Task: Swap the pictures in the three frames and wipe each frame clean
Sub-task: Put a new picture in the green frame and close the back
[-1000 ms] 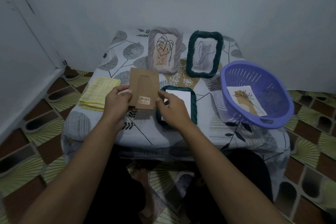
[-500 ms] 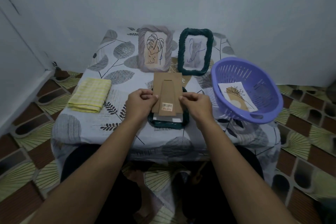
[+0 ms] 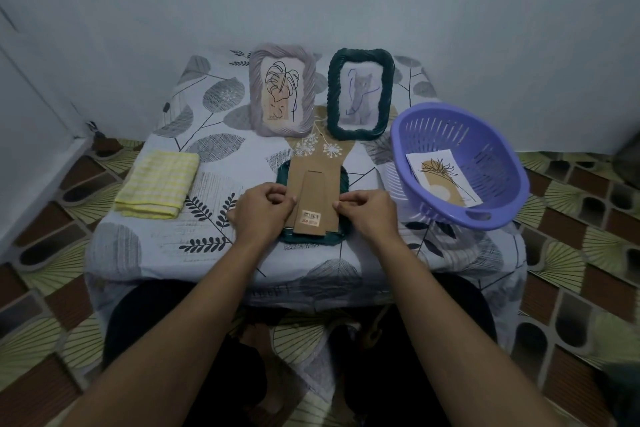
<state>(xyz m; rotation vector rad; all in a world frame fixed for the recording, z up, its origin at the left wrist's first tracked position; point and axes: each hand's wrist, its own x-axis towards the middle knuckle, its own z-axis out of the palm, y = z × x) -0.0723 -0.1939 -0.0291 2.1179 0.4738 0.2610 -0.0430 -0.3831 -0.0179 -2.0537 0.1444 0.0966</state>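
Both left hand and right hand pinch cardboard backing over face-down green frame; lilac frame, upright green frame behind it likely unswapped, unwiped.

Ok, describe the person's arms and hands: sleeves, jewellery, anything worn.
The left forearm and right forearm are bare to the picture's bottom edge, no sleeve in view. The left hand and right hand are ungloved; no watch, bracelet or ring shows on the wrists or visible fingers.
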